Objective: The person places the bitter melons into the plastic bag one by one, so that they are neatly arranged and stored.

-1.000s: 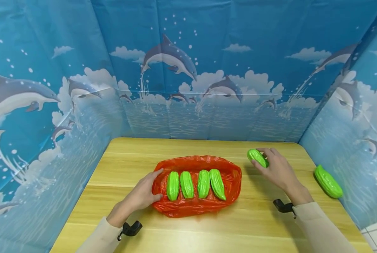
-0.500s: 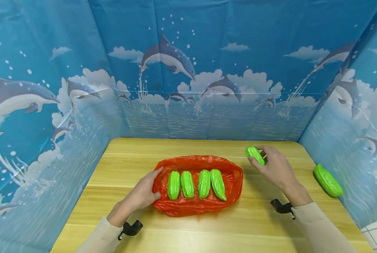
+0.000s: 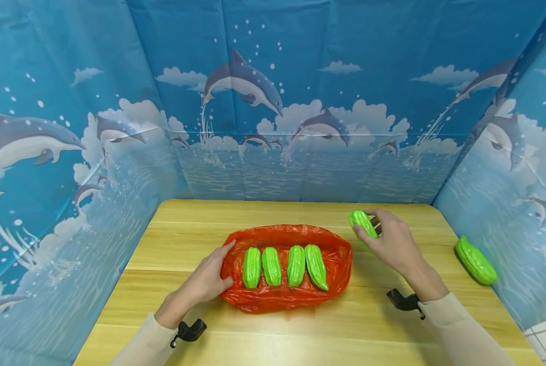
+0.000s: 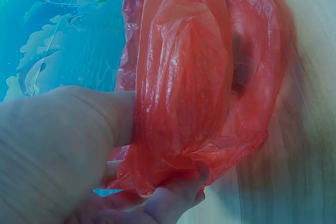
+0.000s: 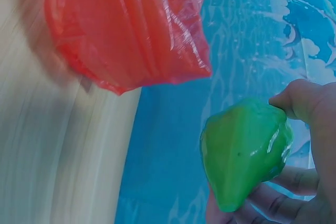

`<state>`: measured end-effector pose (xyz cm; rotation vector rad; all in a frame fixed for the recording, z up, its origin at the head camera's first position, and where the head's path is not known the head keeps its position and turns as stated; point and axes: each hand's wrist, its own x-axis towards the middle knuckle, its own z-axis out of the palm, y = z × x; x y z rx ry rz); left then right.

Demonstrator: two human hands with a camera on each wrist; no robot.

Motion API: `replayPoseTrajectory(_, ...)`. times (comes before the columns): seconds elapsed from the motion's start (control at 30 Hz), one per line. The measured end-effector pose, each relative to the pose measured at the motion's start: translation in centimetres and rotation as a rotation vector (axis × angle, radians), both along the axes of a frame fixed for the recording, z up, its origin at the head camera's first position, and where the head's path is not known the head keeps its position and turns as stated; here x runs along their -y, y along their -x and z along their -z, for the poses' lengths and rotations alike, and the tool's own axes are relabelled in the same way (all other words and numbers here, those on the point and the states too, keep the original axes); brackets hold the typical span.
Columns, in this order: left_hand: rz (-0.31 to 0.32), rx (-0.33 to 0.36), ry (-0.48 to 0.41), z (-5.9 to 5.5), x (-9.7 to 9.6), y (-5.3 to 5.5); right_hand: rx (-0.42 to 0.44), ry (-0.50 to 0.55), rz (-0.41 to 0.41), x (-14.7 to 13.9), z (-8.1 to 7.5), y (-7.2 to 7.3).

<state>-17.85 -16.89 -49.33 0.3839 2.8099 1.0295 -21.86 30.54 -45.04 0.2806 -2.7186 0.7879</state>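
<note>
Our right grip is wrapped round a green gourd, held above the bench, just right of the red bag. Our left grip pinches plastic at the bag's left end. Inside the bag, we count four gourds. Outer gourd lies well right of the bag, by the dolphin curtain.

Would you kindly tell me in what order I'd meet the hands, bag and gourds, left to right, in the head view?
Left hand, red bag holding four gourds, held gourd, right hand, loose gourd.
</note>
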Motion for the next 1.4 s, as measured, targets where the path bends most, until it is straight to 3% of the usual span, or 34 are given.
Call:
replayPoseTrajectory(0.67, 0.012, -0.008, 0.009, -0.2, 0.1, -0.4, 0.036, 0.037, -0.056, 2.6, -1.4, -1.4)
replayPoseTrajectory(1.4, 0.022, -0.005, 0.011, -0.5, -0.1, -0.6, 0.076, 0.031, -0.109, 6.2, -0.9, -1.6)
